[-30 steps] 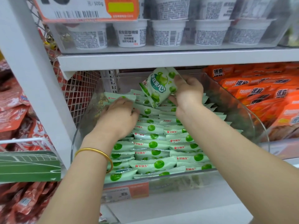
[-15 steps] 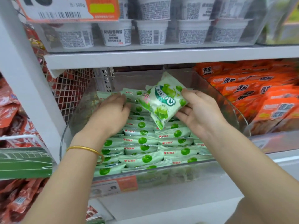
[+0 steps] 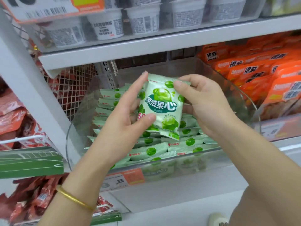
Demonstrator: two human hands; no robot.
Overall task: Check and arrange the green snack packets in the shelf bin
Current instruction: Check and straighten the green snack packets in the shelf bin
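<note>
- Since the earlier frame, the left hand (image 3: 123, 121) has come off the packets in the bin. It now grips the lifted green packet (image 3: 162, 105), which has turned upright to face the camera at frame centre, just above the bin.
- Both hands grasp this packet. The left thumb and fingers pinch its left edge, and the right hand (image 3: 206, 103) pinches its upper right corner.
- Its front reads "果滋果心" among pictures of green fruit.
- Below it, the clear shelf bin (image 3: 242, 93) holds overlapping rows of green snack packets (image 3: 149, 150), each with a small red "好丽友" logo.
- An orange price tag (image 3: 123, 180) on the bin's front shows ".8".
- Orange packets (image 3: 254, 69) at the right of the frame read "很麻".
- White cups (image 3: 107, 25) with printed labels stand on the upper shelf.
</note>
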